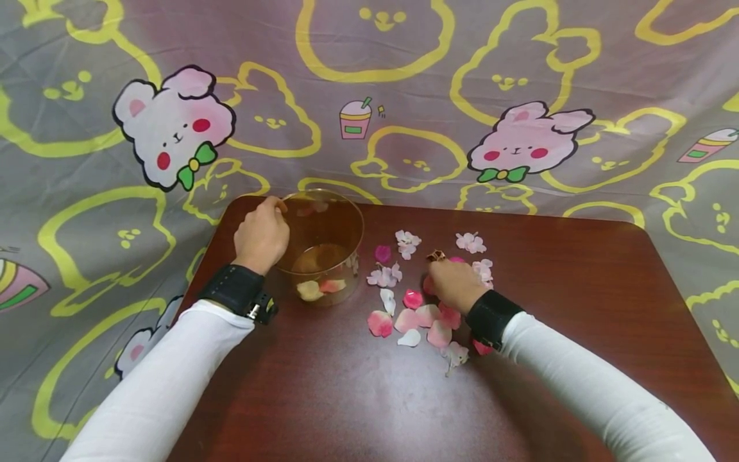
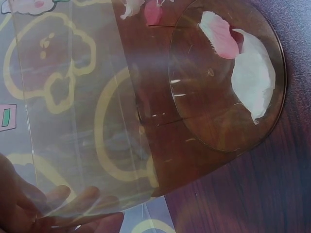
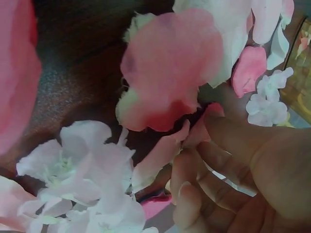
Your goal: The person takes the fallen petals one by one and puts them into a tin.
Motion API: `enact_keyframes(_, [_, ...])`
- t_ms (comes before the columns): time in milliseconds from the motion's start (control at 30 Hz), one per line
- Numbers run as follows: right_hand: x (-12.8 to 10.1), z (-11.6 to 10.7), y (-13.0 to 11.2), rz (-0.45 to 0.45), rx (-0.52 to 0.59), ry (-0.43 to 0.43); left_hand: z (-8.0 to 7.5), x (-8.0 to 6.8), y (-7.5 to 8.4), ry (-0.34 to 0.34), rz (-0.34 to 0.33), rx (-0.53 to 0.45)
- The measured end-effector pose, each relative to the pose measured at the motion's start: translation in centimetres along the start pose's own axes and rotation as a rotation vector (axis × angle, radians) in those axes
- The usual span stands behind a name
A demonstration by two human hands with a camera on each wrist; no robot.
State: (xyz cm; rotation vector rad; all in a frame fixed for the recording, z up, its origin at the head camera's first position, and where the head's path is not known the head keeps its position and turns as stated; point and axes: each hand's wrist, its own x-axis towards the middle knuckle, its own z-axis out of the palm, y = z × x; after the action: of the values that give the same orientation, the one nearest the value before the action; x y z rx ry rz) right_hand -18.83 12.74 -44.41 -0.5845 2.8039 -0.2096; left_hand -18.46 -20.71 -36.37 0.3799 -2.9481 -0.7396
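At the table's left, my left hand [image 1: 262, 235] grips the rim of a see-through amber tub [image 1: 340, 266], which stands upright. A pale petal [image 2: 253, 75] and a pink petal [image 2: 221, 36] show at the tub's bottom in the left wrist view. My right hand [image 1: 458, 285] is low among scattered flower petals. Between its thumb and forefinger it pinches a pink petal [image 3: 198, 132], seen in the right wrist view. Close beside those fingers lie a large pink petal [image 3: 170, 63] and a white blossom [image 3: 82, 170]. A small brown-gold thing [image 1: 436, 255] shows by the fingertips.
Pink petals [image 1: 407, 320], a magenta petal [image 1: 383, 253] and white blossoms [image 1: 385, 276] spread over the middle of the dark red-brown table [image 1: 583, 289]. A patterned cloth [image 1: 416, 102] hangs behind the table's far edge.
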Motion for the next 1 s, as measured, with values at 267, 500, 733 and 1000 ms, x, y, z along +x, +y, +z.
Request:
enact_keyframes(267, [0.19, 0.56, 0.19, -0.005, 0.043, 0.021, -0.05, 0.08, -0.06, 0.016, 0.003, 0.001])
enact_keyframes(500, [0.23, 0.65, 0.08, -0.035, -0.012, 0.058, -0.05, 0.13, -0.08, 0.022, 0.007, 0.002])
enact_keyframes(733, [0.30, 0.82, -0.11, -0.021, 0.024, 0.026, -0.05, 0.05, -0.24, 0.014, 0.003, 0.004])
enact_keyframes(1000, [0.24, 0.90, -0.12, -0.046, 0.015, 0.092, 0.10, -0.02, -0.10, 0.010, 0.000, 0.008])
